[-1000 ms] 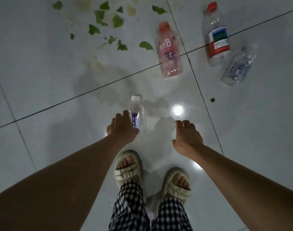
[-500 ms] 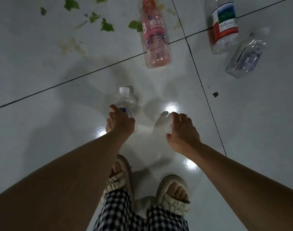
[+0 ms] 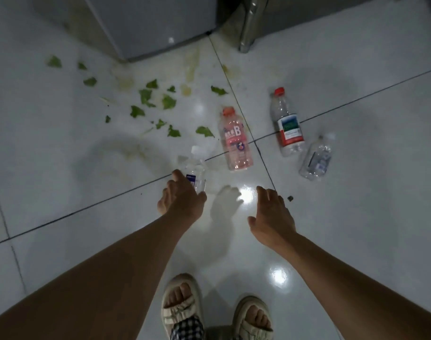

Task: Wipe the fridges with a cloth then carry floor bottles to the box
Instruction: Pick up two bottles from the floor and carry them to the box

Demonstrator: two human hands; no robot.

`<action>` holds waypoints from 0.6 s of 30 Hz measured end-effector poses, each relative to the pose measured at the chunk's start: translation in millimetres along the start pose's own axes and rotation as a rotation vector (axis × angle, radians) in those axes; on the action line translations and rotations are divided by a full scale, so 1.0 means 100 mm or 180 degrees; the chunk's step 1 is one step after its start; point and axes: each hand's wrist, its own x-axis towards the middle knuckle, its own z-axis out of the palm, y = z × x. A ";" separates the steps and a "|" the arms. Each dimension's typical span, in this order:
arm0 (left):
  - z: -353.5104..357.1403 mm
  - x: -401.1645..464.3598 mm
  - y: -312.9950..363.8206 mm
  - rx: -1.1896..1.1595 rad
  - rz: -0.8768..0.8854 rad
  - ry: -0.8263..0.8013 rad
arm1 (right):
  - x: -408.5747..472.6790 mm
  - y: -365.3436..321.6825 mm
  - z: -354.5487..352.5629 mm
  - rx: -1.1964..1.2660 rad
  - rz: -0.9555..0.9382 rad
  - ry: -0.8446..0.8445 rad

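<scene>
Tiled floor (image 3: pixel 62 192): three clear bottles, one pink (image 3: pixel 235 141).

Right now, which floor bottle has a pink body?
The pink bottle with the orange cap and large "B" label, lying just ahead of the left hand; the other three are clear.

Head camera looks steeply down at floor (image 3: pixel 62 192) (dim, perhaps standing height)

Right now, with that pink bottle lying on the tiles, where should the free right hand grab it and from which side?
Grip the pink bottle around its wide labelled middle, coming down from above. It lies flat with its orange cap pointing away toward the fridge, so fingers can probably wrap across the body. Nothing touches it. The right hand is open and nearest; the left hand is on the small clear bottle.
</scene>
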 end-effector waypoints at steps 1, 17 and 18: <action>-0.12 0.00 0.04 0.0057 0.0051 0.0034 | 0.02 -0.04 -0.09 0.0015 0.0036 0.0042; 0.07 0.86 0.45 0.0194 0.0164 0.0245 | 1.42 0.29 -0.18 0.0177 0.0177 0.0654; 0.16 0.93 0.48 0.0196 0.0169 0.0252 | 1.52 0.34 -0.13 0.0174 0.0169 0.0710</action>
